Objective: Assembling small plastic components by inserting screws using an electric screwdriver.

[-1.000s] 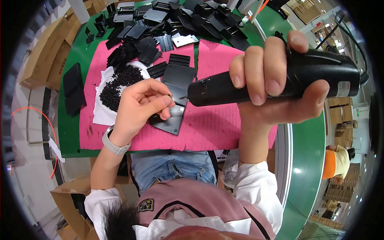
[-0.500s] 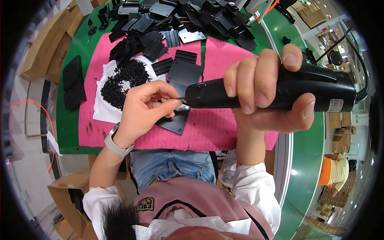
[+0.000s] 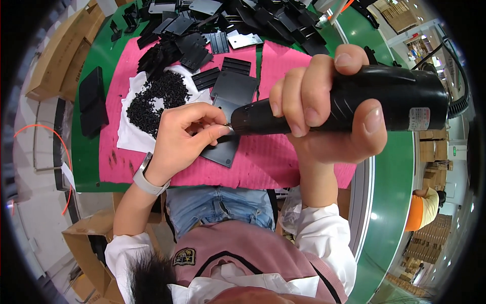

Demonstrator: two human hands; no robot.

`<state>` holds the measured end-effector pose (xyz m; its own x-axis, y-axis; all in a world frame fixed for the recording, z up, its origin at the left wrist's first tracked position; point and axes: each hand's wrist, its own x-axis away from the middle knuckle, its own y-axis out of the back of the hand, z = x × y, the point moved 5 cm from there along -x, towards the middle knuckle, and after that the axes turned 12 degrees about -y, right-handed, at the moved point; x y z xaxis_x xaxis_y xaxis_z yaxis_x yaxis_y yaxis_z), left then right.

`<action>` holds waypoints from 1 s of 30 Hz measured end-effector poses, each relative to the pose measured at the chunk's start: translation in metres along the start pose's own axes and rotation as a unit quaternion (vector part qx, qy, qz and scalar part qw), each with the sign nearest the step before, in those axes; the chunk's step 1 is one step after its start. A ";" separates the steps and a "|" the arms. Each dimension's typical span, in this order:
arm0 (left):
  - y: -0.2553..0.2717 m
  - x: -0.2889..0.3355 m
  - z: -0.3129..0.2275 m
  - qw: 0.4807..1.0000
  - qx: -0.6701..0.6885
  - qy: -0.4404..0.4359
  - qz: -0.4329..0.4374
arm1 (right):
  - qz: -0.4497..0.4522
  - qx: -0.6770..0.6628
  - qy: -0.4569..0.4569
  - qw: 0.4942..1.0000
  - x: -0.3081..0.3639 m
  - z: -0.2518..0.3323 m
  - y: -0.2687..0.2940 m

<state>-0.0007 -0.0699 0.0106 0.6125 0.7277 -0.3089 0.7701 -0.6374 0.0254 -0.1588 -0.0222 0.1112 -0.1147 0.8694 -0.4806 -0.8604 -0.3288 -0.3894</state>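
Note:
My right hand (image 3: pixel 316 114) is wrapped round a black electric screwdriver (image 3: pixel 402 96), held sideways with its nose toward the left. A coiled cable leaves its back end. At the nose, my left hand (image 3: pixel 177 137) is closed in a pinch of thumb and forefinger. What sits between those fingertips is too small and hidden to name. Beneath them lie flat black plates (image 3: pixel 235 87), the lower one (image 3: pixel 223 156) partly covered by my left hand. Left of these, a heap of small black screws (image 3: pixel 172 96) rests on a white cloth (image 3: pixel 129 138).
Pink padding (image 3: pixel 268 169) covers the near part of the green table (image 3: pixel 88 172). Black brackets and plates (image 3: pixel 273 20) are piled along the far side. Two black blocks (image 3: pixel 92 101) stand at the left. Cardboard boxes (image 3: pixel 61 61) flank the table; another person (image 3: pixel 424 209) is far right.
My right hand and the screwdriver have shifted slightly left and up, and the tool has rolled so that more of its label shows. My left hand keeps its pinch at the nose.

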 end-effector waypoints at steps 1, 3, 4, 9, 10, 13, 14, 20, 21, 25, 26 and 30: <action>0.000 0.000 0.001 1.000 -0.009 0.001 0.010 | -0.005 -0.007 -0.002 1.000 0.000 0.000 0.001; 0.000 0.000 -0.001 1.000 -0.016 0.003 0.022 | -0.011 -0.014 -0.004 1.000 0.000 0.000 0.004; 0.002 -0.001 -0.005 1.000 0.018 0.016 0.008 | -0.029 -0.040 -0.008 0.999 -0.002 0.001 0.007; 0.022 -0.002 -0.003 0.993 -0.092 -0.001 -0.071 | -0.012 0.051 -0.038 0.998 -0.005 0.002 0.023; 0.024 -0.002 0.001 0.993 -0.091 -0.001 -0.071 | -0.029 0.074 -0.023 0.997 -0.005 0.001 0.023; 0.023 -0.002 0.008 0.990 -0.128 -0.014 -0.060 | -0.096 0.129 -0.049 0.986 -0.006 -0.003 0.021; 0.020 -0.002 0.008 0.988 -0.148 -0.018 -0.047 | -0.102 0.136 -0.056 0.984 -0.007 -0.004 0.021; 0.012 -0.003 0.015 0.987 -0.156 0.004 -0.047 | -0.089 0.201 -0.077 0.973 -0.010 -0.012 0.015; 0.011 -0.004 0.019 0.990 -0.130 0.009 -0.051 | -0.067 0.221 -0.072 0.970 -0.011 -0.013 0.012; 0.008 -0.003 0.018 0.992 -0.105 0.006 -0.074 | -0.034 0.227 -0.087 0.969 -0.018 -0.021 0.002; 0.008 -0.003 0.017 0.992 -0.106 0.006 -0.075 | -0.033 0.226 -0.087 0.970 -0.018 -0.023 0.003; 0.007 -0.004 0.017 0.990 -0.120 0.013 -0.069 | -0.023 0.189 -0.083 0.978 -0.016 -0.022 0.009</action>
<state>-0.0003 -0.0816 -0.0041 0.5011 0.8116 -0.3004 0.8646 -0.4555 0.2120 -0.1540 -0.0470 0.0975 -0.1239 0.9380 -0.3237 -0.9851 -0.1554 -0.0732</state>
